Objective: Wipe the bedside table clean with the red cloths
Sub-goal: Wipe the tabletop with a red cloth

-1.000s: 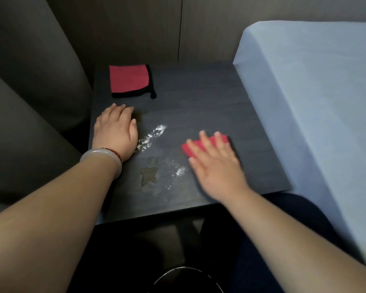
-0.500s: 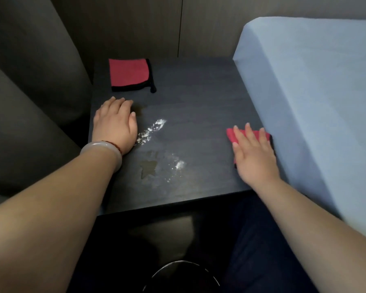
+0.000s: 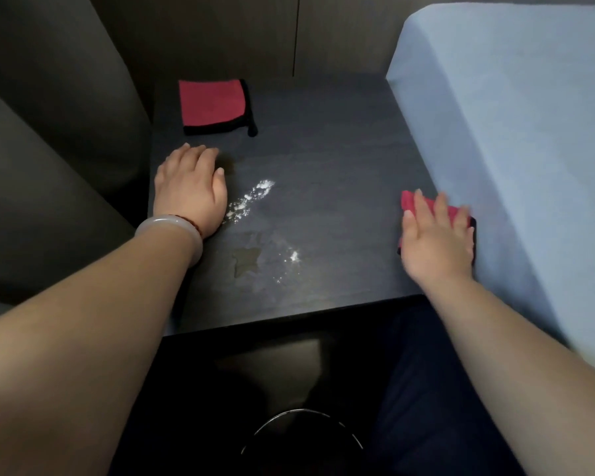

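The dark bedside table [image 3: 330,139] carries white powder [image 3: 253,199] near its middle-left, more specks [image 3: 291,261] lower down and a wet smear [image 3: 244,262]. My right hand [image 3: 435,242] presses flat, fingers spread, on a red cloth [image 3: 411,201] at the table's right edge, against the bed. My left hand [image 3: 189,187] rests palm-down on the left side of the table, just left of the powder, holding nothing. A second red cloth with black trim [image 3: 212,104] lies folded at the back left corner.
A pale blue bed [image 3: 512,132] runs along the table's right side. Dark upholstered curves [image 3: 66,149] close in on the left, a dark panelled wall [image 3: 255,32] behind. Below the table's front edge is a round dark bin rim [image 3: 303,427].
My right hand slid the red cloth from the table's middle to its right edge beside the bed, then stayed there. My left hand has not moved.
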